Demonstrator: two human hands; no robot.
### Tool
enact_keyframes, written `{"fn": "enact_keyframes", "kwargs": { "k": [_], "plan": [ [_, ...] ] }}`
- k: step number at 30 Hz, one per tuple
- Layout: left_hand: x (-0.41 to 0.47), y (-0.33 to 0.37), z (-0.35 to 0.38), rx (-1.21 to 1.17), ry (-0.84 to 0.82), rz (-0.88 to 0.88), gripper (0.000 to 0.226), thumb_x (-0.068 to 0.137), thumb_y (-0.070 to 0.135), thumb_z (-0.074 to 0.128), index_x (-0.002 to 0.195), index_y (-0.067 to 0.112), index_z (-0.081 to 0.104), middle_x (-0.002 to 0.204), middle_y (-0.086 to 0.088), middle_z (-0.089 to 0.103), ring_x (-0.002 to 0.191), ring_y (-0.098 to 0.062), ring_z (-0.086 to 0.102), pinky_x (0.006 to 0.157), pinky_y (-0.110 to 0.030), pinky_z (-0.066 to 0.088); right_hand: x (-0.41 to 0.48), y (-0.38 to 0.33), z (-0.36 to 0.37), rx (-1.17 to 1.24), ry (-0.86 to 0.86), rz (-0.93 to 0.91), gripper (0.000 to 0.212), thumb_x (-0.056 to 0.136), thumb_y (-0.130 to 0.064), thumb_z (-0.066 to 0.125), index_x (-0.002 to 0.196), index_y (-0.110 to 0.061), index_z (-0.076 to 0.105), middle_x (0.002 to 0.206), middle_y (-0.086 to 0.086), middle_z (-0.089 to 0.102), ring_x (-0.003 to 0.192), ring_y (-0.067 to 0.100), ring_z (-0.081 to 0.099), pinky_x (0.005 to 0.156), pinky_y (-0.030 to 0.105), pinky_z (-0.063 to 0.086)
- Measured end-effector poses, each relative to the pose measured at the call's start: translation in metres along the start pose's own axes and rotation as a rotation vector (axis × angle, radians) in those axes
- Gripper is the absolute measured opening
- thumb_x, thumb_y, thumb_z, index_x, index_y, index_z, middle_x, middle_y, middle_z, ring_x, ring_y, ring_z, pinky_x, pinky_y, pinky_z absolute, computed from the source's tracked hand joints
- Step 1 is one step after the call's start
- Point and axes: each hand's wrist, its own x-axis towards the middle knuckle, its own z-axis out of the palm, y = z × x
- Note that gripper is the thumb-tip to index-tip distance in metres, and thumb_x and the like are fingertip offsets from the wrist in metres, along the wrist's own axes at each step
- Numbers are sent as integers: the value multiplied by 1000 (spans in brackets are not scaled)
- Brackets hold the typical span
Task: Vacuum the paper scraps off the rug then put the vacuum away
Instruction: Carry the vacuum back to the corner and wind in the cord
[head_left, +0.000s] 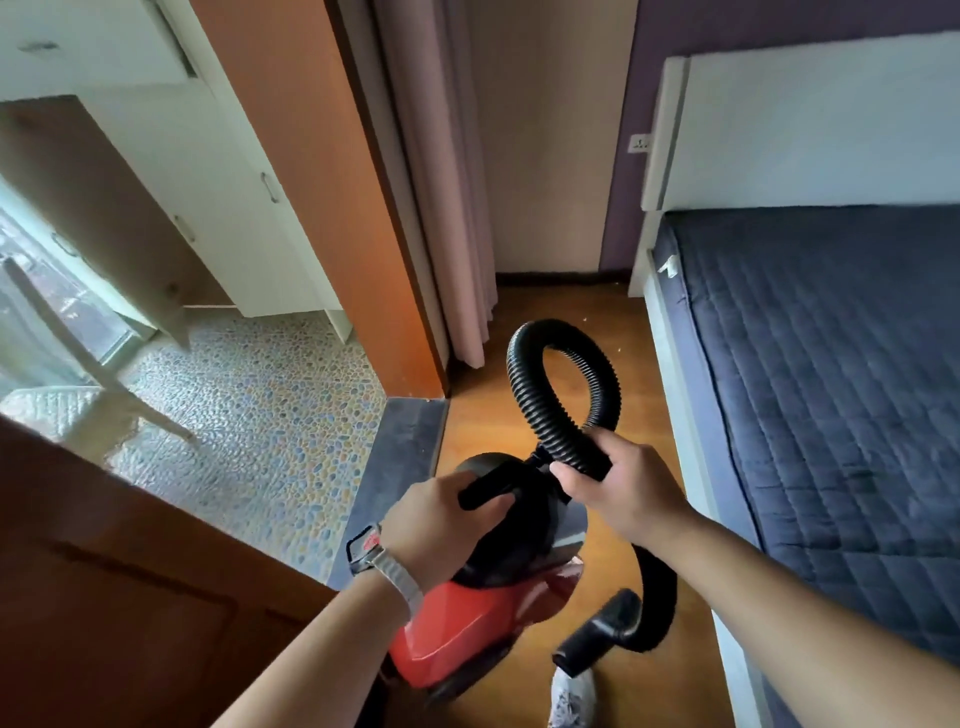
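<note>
1. The left hand (441, 512) is closed round the black handle on top of the red vacuum (467, 618), which seems to be lifted clear of the wooden floor (478, 415) – I cannot be sure it is off the ground.
2. The right hand (623, 488) is wrapped round the hose (563, 384) near where it joins the body; the hose loops up ahead and trails down to the nozzle (597, 639) hanging just beside the body.
3. No rug or paper scraps can be made out apart from a few pale specks on the floor by the curtain (447, 208), so my guess is the carrying step – most likely taking the vacuum to be put away.
4. Next move calls for keeping both grips firm and gathering the slack so the nozzle does not swing or drag.
5. Around: a bed (831, 389) with a dark quilt close on the right, a wooden door (119, 597) near on the left, and a threshold (400, 467) to a pebble-patterned floor beyond. The passage is narrow; the hose loop could catch the bed edge or the curtain.
</note>
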Motion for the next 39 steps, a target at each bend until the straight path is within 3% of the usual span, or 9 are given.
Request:
{"fn": "enact_keyframes", "kwargs": {
  "k": [3, 11, 16, 20, 23, 28, 34, 36, 39],
  "plan": [
    [53, 16, -3, -4, 30, 18, 46, 71, 77, 48, 77, 34, 63, 59, 9, 62, 49, -7, 57, 45, -24, 42, 52, 8, -19, 23, 24, -15, 40, 72, -63, 62, 90, -28, 67, 71, -7, 66, 68, 9, 63, 61, 32, 50],
    [183, 53, -10, 75, 62, 74, 42, 78, 73, 51, 83, 34, 65, 63, 12, 63, 56, -3, 60, 51, -26, 50, 169, 23, -58, -23, 84, -8, 31, 77, -56, 66, 84, -26, 64, 65, -4, 63, 64, 11, 60, 59, 33, 49],
    [275, 57, 3, 13, 30, 97, 58, 67, 80, 41, 79, 28, 64, 65, 9, 64, 60, -7, 62, 56, -33, 53, 250, 45, -63, -138, 63, 71, 27, 80, -50, 69, 85, -25, 63, 60, -4, 61, 57, 9, 58, 52, 26, 45],
    [361, 59, 9, -27, -25, 118, 54, 68, 79, 44, 81, 31, 64, 65, 10, 65, 61, -7, 62, 55, -31, 53, 324, 60, -65, -209, 74, 167, 26, 81, -48, 71, 87, -24, 64, 66, -2, 65, 61, 12, 61, 54, 25, 47],
    [425, 65, 3, -44, -70, 127, 47, 72, 76, 51, 81, 31, 63, 65, 10, 65, 62, -9, 63, 57, -31, 53, 378, 62, -70, -258, 76, 240, 26, 83, -46, 71, 84, -23, 61, 64, -2, 62, 57, 8, 55, 51, 19, 40],
    [520, 86, -23, 6, -68, 189, 41, 80, 71, 57, 74, 30, 60, 61, 9, 61, 59, -8, 59, 48, -26, 41, 461, 61, -83, -222, 150, 281, 27, 82, -48, 70, 86, -22, 63, 66, 1, 64, 61, 13, 59, 55, 30, 47],
    [608, 115, -39, 105, -86, 261, 42, 83, 67, 58, 88, 26, 67, 71, 6, 64, 69, -15, 61, 57, -30, 46, 534, 74, -101, -169, 185, 329, 25, 82, -48, 70, 90, -26, 65, 70, -1, 66, 66, 13, 62, 62, 33, 53],
    [634, 125, -36, 114, -93, 256, 43, 81, 68, 58, 88, 27, 67, 69, 6, 64, 67, -14, 61, 57, -31, 49, 555, 82, -108, -152, 194, 333, 24, 82, -47, 70, 91, -25, 65, 69, -2, 65, 64, 10, 60, 61, 30, 51],
    [670, 138, -25, 107, -99, 222, 46, 77, 74, 55, 87, 31, 66, 67, 8, 64, 66, -15, 62, 56, -30, 52, 585, 96, -120, -127, 197, 310, 17, 84, -38, 73, 90, -25, 66, 64, -5, 61, 59, 1, 56, 52, 15, 41]
  ]
}}
